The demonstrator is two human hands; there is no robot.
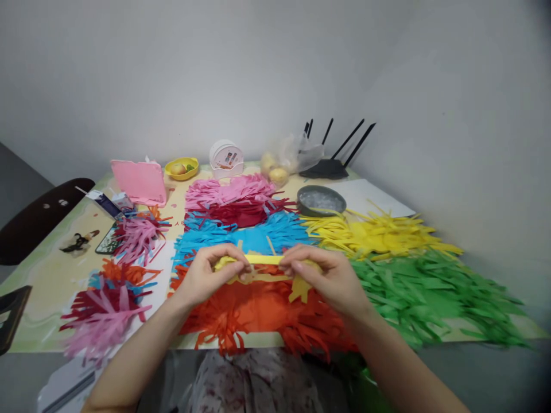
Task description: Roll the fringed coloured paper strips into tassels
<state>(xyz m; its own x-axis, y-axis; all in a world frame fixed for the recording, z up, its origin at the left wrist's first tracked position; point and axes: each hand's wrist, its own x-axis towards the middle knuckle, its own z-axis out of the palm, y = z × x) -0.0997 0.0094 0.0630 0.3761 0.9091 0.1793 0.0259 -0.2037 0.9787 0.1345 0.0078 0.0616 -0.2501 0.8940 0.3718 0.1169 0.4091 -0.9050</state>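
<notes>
A yellow fringed paper strip (264, 260) is stretched level between my two hands. My left hand (210, 274) is closed on its left end, thumb pressed against the fingers. On the other end, my right hand (325, 275) pinches the paper, and loose yellow fringes hang below it. Just under both hands lies an orange fringed paper stack (253, 310), with a blue fringed stack (249, 238) beyond it. Farther back are a dark red fringed stack (241, 212) and a pink fringed stack (232, 190).
To the right lie yellow (374, 235) and green fringed paper (434, 292). A grey bowl (321, 201) and a black router (325, 168) stand behind. Multicoloured tassel bunches (114, 307), a pink tablet case (140, 180) and a yellow fruit bowl (182, 170) are at left.
</notes>
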